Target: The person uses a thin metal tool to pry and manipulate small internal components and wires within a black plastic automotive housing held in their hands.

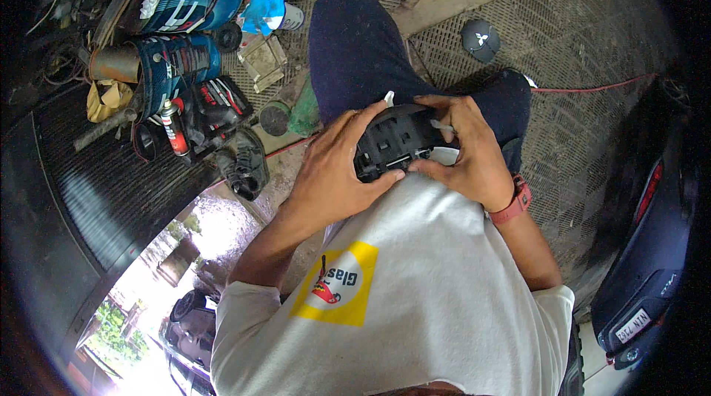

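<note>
A person's left hand [335, 165] and right hand [480, 153] grip 1 black molded plastic housing [391, 144] from opposite sides, above dark trousers [354, 48].

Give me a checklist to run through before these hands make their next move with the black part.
1. Left hand holding the black plastic part: ok, at its left side.
2. Right hand supporting the other side: ok.
3. Red wristband clear of the part: ok, it sits on the right wrist.
4. Spray can away from both hands: ok, off to the left.
5. Far side of the part free of damage: cannot tell, hidden from the camera.
</note>
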The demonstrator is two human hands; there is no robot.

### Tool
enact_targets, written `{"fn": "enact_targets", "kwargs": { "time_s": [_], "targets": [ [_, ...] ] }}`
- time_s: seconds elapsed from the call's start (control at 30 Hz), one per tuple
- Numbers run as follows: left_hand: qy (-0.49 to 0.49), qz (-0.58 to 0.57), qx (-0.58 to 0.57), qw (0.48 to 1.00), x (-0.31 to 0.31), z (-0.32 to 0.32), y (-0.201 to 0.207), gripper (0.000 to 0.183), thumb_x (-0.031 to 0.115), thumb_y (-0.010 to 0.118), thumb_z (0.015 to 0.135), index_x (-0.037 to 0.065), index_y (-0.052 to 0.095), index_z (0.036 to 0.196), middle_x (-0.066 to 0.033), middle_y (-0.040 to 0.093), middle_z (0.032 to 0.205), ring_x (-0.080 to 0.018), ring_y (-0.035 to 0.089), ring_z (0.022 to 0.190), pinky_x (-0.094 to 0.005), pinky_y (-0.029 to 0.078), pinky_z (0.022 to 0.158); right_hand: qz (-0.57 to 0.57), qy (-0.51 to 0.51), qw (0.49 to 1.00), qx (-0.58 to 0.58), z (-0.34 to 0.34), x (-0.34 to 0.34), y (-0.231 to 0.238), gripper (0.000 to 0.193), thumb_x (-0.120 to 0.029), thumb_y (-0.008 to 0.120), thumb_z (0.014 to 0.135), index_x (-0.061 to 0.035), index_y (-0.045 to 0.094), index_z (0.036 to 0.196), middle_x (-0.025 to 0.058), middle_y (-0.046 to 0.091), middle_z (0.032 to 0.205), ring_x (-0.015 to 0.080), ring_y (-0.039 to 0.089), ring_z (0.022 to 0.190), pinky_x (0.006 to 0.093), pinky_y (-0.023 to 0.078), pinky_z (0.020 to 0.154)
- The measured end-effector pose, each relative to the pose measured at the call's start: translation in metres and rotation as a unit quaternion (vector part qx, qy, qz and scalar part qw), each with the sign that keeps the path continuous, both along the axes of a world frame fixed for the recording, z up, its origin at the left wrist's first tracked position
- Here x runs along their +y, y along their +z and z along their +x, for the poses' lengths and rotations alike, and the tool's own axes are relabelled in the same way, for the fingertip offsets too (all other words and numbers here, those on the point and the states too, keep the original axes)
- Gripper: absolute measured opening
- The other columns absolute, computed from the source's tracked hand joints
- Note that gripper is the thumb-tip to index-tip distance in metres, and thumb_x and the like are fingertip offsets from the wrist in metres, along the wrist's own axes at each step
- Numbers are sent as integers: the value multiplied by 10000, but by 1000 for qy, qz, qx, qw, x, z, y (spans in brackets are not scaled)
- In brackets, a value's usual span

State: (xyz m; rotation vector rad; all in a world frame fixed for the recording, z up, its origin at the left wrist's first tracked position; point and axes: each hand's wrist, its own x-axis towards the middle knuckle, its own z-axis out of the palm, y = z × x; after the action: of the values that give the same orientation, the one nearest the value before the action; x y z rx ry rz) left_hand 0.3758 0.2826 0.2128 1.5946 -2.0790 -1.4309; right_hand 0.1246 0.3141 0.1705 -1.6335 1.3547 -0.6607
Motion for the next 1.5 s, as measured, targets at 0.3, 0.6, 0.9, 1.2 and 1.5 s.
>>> {"fn": "enact_targets", "kwargs": {
  "time_s": [0.3,0.6,0.9,1.2,1.5],
  "targets": [
    [-21,-99,29,994,11,6,-20,860,264,980,791,47,627,1544,-236,734,1398,-400,747,1271,-463,588,1102,-53,24,995,-78,5,-7,-21,664,-307,1043,654,-32,559,1016,189,742,1306,431,699,1187,471,571,947],
    [-38,-97,26,994,8,12,-25,922,281,968,812,41,564,1605,-257,698,1473,-416,721,1323,-481,564,1141,-27,30,996,-77,6,-9,-24,653,-336,1030,679,-22,560,1006,226,735,1285,423,735,1138,448,590,911],
    [-23,-33,23,999,1,11,-22,1001,295,964,825,95,475,1675,-238,651,1552,-421,666,1406,-496,513,1200,26,44,995,-88,3,-16,-22,694,-270,1056,694,-47,475,1000,213,709,1496,332,756,1189,374,585,943],
    [-21,-67,79,994,5,22,-35,949,270,1010,785,72,574,1605,-220,660,1557,-389,669,1417,-472,523,1197,69,28,994,-82,9,-16,-16,647,-214,1052,693,-52,514,1014,199,754,1407,307,762,1076,370,574,863],
    [-1,-15,73,997,3,27,-31,1058,245,1034,744,61,516,1649,-190,612,1632,-367,630,1471,-471,483,1239,24,43,993,-110,5,-11,-26,698,-182,1068,690,-46,503,1077,217,697,1493,267,727,1232,358,557,997]
  ]
}}
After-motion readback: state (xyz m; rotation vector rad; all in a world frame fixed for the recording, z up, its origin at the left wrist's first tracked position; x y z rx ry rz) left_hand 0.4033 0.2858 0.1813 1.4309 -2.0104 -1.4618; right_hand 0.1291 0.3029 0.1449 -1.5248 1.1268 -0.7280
